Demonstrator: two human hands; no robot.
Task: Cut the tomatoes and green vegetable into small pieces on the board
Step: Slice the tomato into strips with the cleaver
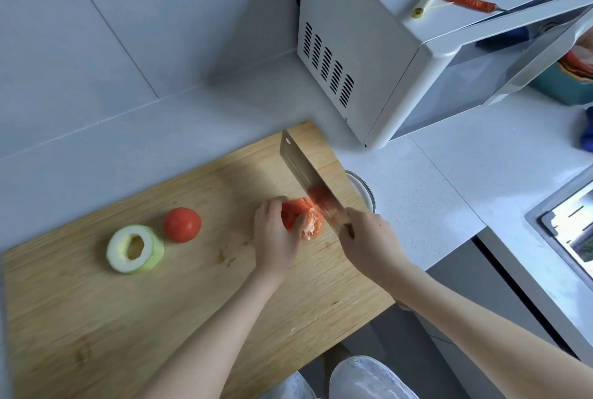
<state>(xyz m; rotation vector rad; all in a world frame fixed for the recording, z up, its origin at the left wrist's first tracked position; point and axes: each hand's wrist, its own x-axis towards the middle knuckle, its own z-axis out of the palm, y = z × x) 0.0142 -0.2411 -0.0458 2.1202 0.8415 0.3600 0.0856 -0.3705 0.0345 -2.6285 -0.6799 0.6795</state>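
- Head view, far left of the wooden cutting board: the green vegetable, a thick ring with pale flesh and a hollow centre, lies flat and whole, with no cut pieces beside it. By my reckoning its chopping has not begun.
- Just to its right, nearly touching it, a whole tomato sits uncut on the board, so that one also remains to be done.
- Further right, the left hand curls over the tomato being cut, fingers closed down on it to pin it to the board.
- Against that hand's fingertips, a small heap of red slices shows that this tomato is partly sliced; whether the pieces are small enough yet I cannot tell, as blade and hand hide much of it.
- The cleaver stands edge-down at the tomato, its flat face reflecting red.
- The right hand is wrapped tightly round the cleaver's handle, which is hidden inside the fist.
- Beyond the board's right edge, the rim of a glass bowl peeks out on the counter.
- Overall, I judge the task early: one tomato in progress, one tomato and the green ring untouched.
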